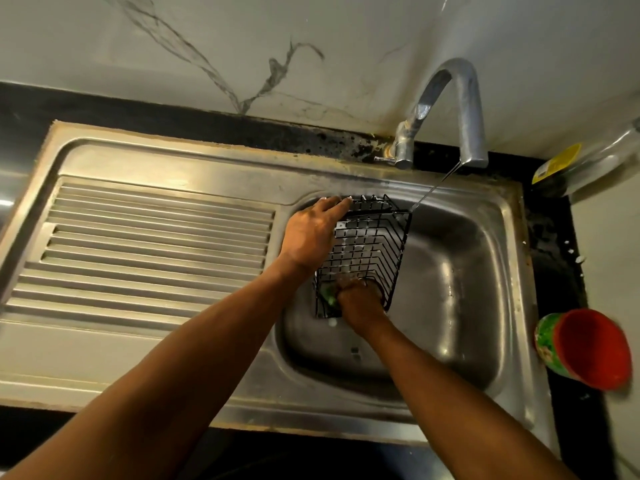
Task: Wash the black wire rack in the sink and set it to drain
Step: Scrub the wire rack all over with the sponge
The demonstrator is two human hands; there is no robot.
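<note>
The scrubbing step is in hand, and rinsing and draining are not yet done. The black wire rack sits inside the sink, in the left part of the basin, tilted with its far end raised toward the tap. A thin stream of water falls on its far right corner. The left hand holds the rack by its far left edge. Its fingers lie close together over the rim, and the thumb is hidden, so I cannot tell how firmly it clamps. The right hand is at the near end of the rack, with its fingers curled round a green scrubber and pressing it against the wires. White suds speckle the wires and the basin floor. I judge the near end is being worked while the far part waits. The next move likely calls for drawing the scrubber along the remaining wires, or turning the rack to reach its other faces, with the left hand bracing against the push. The ribbed draining board to the left lies just beside the basin, a natural place to set the rack afterwards. A green tub with a red lid lies on the dark desk to the right, well out of the way.
</note>
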